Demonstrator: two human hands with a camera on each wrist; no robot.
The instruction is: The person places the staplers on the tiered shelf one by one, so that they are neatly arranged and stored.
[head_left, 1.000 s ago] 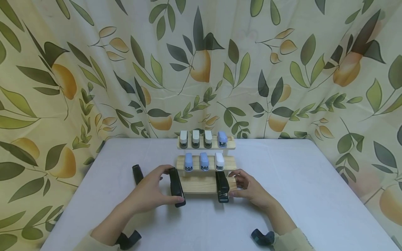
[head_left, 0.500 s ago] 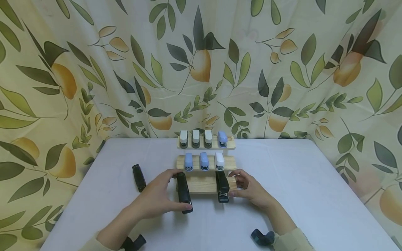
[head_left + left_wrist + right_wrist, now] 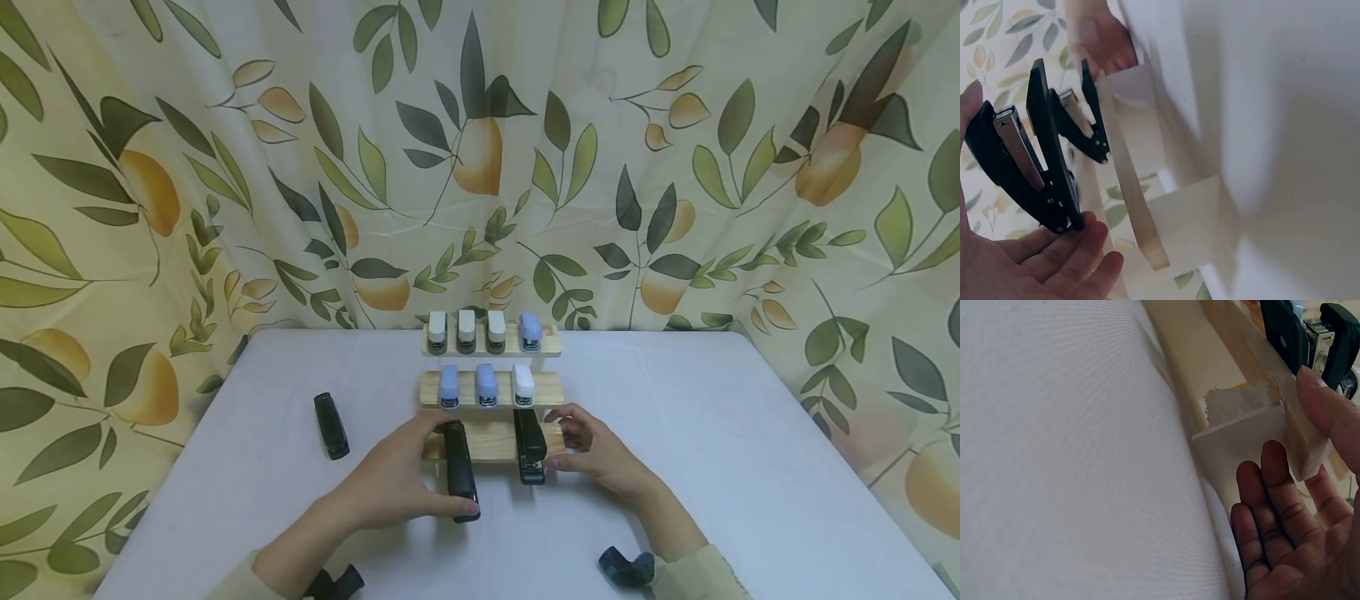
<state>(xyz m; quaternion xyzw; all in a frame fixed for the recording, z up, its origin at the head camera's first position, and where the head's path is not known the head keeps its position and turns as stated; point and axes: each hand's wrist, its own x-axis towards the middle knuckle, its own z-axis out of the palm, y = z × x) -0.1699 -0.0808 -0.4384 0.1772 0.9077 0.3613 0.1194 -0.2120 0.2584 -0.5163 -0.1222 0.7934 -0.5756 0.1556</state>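
Observation:
My left hand (image 3: 401,479) pinches a long black stapler (image 3: 461,471) lengthwise, thumb at its near end and fingers at its far end. It is held in front of the lowest wooden shelf (image 3: 487,442). In the left wrist view, the stapler's jaws (image 3: 1047,156) stand apart from the shelf's underside. A second black stapler (image 3: 531,447) lies on that shelf's right part, its near end jutting past the front edge. My right hand (image 3: 600,454) grips the shelf's right end (image 3: 1307,453), thumb beside this stapler and fingers curled below and behind the board.
On the middle shelf (image 3: 553,390) are two blue mini staplers (image 3: 487,386) and a white one (image 3: 523,385). The top shelf (image 3: 551,342) bears several pale ones and a blue one (image 3: 530,332). Another black stapler (image 3: 332,426) lies on the white table at left. A patterned curtain (image 3: 480,167) hangs behind.
My left hand has carried the black stapler rightward and slightly nearer, from left of the rack to in front of the lowest shelf. My right hand stays at the shelf's end.

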